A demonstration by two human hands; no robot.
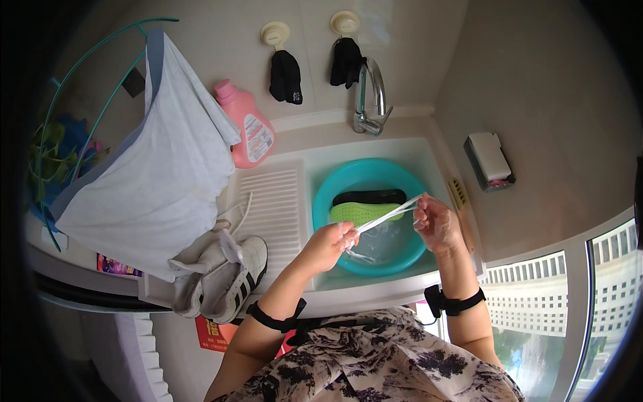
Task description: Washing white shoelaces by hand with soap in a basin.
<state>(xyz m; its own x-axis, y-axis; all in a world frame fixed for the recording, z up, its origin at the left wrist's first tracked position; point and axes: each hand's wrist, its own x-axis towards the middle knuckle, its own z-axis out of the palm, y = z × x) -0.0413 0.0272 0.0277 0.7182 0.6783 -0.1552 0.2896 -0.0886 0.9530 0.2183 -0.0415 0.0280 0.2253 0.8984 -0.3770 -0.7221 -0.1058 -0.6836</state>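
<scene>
White shoelaces (384,217) are stretched between my two hands over a turquoise plastic basin (324,188) standing in the sink. My left hand (331,246) is closed around one end, with loose lace ends hanging below it. My right hand (438,223), wet and soapy, grips the other end near the basin's right rim. In the basin's water lie a black insole (369,196) and, beside it, a green insole (364,213). A pair of white sneakers (236,281) with black stripes rests on the ribbed washboard (274,201) to the left, their tongues pulled up.
Behind the washboard stands a pink detergent bottle (251,133), next to a hanging white cloth (161,166). A chrome faucet (369,100) rises behind the basin. A scrubbing brush (458,193) lies on the sink's right edge, below a wall-mounted soap holder (490,161). Black cloth items (285,75) hang from wall hooks.
</scene>
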